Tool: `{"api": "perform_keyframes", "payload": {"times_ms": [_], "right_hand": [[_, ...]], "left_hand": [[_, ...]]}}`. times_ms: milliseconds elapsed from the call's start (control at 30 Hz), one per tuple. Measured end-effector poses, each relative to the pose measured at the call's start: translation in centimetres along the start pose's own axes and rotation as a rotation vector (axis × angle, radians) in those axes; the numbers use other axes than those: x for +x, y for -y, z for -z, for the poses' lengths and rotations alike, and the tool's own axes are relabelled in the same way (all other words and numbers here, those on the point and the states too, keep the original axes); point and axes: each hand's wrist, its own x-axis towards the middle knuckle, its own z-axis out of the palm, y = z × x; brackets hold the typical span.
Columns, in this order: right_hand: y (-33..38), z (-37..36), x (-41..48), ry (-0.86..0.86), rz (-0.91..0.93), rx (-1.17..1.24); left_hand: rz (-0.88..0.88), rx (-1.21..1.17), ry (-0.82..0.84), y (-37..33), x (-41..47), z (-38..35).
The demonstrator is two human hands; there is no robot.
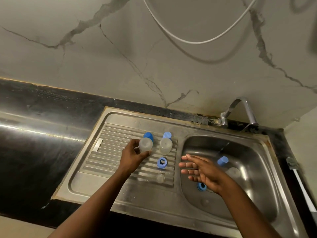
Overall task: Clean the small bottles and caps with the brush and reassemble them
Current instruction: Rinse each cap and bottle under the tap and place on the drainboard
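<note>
From the head camera, the job looks roughly half done. The left hand (pixel 133 157) has its fingers and thumb curled round a small translucent bottle (pixel 145 144) that wears a dark blue cap (pixel 148 135), held low over the ribbed drainboard (pixel 103 152); whether it touches the steel I cannot tell. Just beside it on the drainboard is a second capped bottle (pixel 165 146) with a light blue cap (pixel 167 135). These 2 read as cleaned and reassembled, though that is a judgement. Still in pieces: a loose blue cap (pixel 162 162) lies near them on the ribs, with a small clear piece (pixel 160 178) near it, too blurred to name. In the sink basin (pixel 240 194) a third bottle (pixel 232 172) lies with its pale blue cap (pixel 223 160) on, and 1 more loose cap in the basin (pixel 201 186) lies at the bottom, partly hidden by the right hand (pixel 200 169). That hand is spread flat, fingers straight, wet, holding nothing, over the basin's left side. The tap (pixel 240 109) runs a thin stream into the basin. The brush (pixel 303 189) lies on the far right counter edge, well apart from both hands, so the remaining scrubbing calls for a reach across the basin. A white cable (pixel 188 41) hangs on the wall, and a dark counter (pixel 34 134) lies left of the sink.
</note>
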Motion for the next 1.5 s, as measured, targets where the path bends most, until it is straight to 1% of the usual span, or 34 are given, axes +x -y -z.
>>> {"api": "perform_keyframes", "payload": {"times_ms": [400, 567, 667, 733, 933, 1033, 1100, 1200, 1300, 1400, 1500], "right_hand": [[-0.7, 0.3, 0.4, -0.020, -0.006, 0.029], [-1.0, 0.7, 0.7, -0.007, -0.010, 0.028], [-1.1, 1.0, 1.2, -0.006, 0.005, 0.028], [-1.2, 1.6, 1.5, -0.025, 0.013, 0.028], [-2.4, 4.2, 3.0, -0.037, -0.026, 0.016], [-3.4, 6.0, 4.0, -0.026, -0.045, -0.004], [-4.1, 7.0, 4.8, -0.048, -0.045, -0.041], [-6.3, 8.9, 6.8, -0.131, -0.024, -0.188], [-9.0, 10.9, 9.3, -0.237, 0.006, -0.518], [-11.6, 12.2, 10.8, -0.210, -0.030, -0.851], [-14.3, 12.9, 11.9, -0.156, -0.047, -1.042]], "left_hand": [[-0.025, -0.033, 0.057, -0.3, -0.8, 0.3], [-0.055, -0.013, 0.042, -0.6, -1.3, 0.6], [-0.108, 0.069, -0.034, -1.2, -1.9, 0.8], [-0.176, 0.130, -0.101, -2.0, -2.4, 0.6], [-0.397, 0.116, -0.175, -6.1, -4.7, -1.8], [-0.393, 0.057, -0.158, -7.7, -5.6, -4.3], [-0.370, 0.029, -0.127, -8.3, -6.2, -6.0], [-0.338, 0.043, -0.061, -8.5, -6.7, -9.0], [-0.306, 0.064, 0.014, -8.4, -7.5, -11.7], [-0.273, 0.101, 0.077, -7.8, -8.2, -13.8], [-0.246, 0.141, 0.118, -7.1, -9.2, -15.4]]}}
